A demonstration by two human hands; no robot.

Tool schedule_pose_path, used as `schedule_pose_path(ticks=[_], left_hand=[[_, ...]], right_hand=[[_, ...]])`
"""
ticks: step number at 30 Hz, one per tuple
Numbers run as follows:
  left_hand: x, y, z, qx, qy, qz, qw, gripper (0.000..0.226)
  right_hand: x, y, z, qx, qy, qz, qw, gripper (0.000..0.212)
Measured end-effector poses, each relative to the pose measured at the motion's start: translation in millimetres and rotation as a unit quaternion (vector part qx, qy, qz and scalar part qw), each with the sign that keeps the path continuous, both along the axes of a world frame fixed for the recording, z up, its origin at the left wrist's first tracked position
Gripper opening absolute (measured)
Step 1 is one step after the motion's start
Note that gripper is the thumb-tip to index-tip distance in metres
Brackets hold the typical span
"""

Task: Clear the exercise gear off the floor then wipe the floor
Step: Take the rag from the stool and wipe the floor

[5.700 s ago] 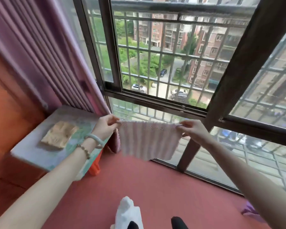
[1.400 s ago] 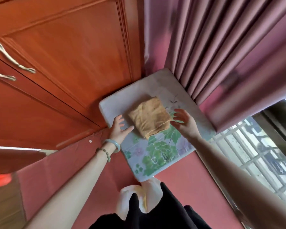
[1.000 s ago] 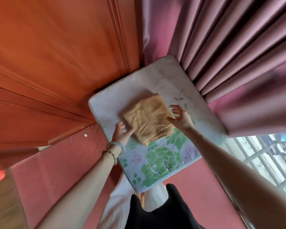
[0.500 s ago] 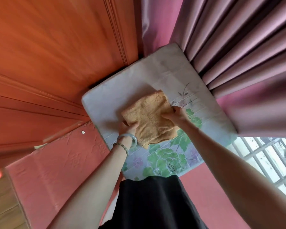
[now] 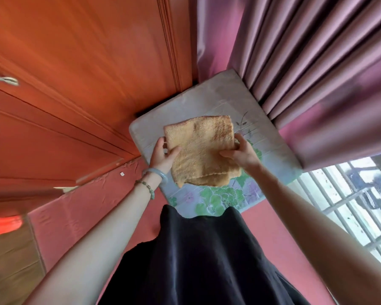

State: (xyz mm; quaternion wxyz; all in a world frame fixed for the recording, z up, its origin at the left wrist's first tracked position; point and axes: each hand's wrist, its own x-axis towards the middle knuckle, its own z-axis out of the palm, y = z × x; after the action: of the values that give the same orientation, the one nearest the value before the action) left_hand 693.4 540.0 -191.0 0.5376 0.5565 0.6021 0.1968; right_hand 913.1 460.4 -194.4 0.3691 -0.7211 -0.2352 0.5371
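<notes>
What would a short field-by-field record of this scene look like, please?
cloth: tan, folded, held over the pad, lower edge drooping
left hand: grips the cloth's left edge
right hand: grips the cloth's right edge
pad: floral, between cabinet and curtain
cabinet: orange wood, on the left
curtain: pink, on the right
floor: red covering; wiping not yet begun

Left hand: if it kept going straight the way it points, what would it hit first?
The left hand grips the cloth; beyond that, probably the floral cushion, though depth is unclear.
</notes>
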Motion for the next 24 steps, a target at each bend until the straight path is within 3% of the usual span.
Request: schedule_pose_path(ticks=[9, 13, 18, 22, 24], left_hand=[[-50.1, -36.1, 69.5, -0.010, -0.063, -0.095, 0.993, 0.030], [-78.4, -66.2, 90.8, -0.058, -0.102, -0.148, 0.982, 0.031], [-123.9, -106.9, 108.7, -0.087, -0.118, -0.206, 0.967, 0.059], [-145.1, -149.7, 126.2, -0.100, -0.125, -0.273, 0.949, 0.050], [-152.2, -173.4, 135.3, -0.090, -0.115, -0.312, 0.939, 0.050]], right_hand=[[-56.5, -77.4, 74.9, 0.100, -0.006, -0.061, 0.993, 0.041], [-97.6, -124.8, 96.0, 0.130, -0.013, -0.112, 0.985, 0.044], [-157.1, -190.7, 118.6, 0.138, -0.043, -0.162, 0.976, 0.056], [-193.7, -250.8, 128.5, 0.124, -0.035, -0.200, 0.971, 0.060], [-206.5, -281.8, 134.5, 0.122, -0.026, -0.215, 0.969, 0.051]])
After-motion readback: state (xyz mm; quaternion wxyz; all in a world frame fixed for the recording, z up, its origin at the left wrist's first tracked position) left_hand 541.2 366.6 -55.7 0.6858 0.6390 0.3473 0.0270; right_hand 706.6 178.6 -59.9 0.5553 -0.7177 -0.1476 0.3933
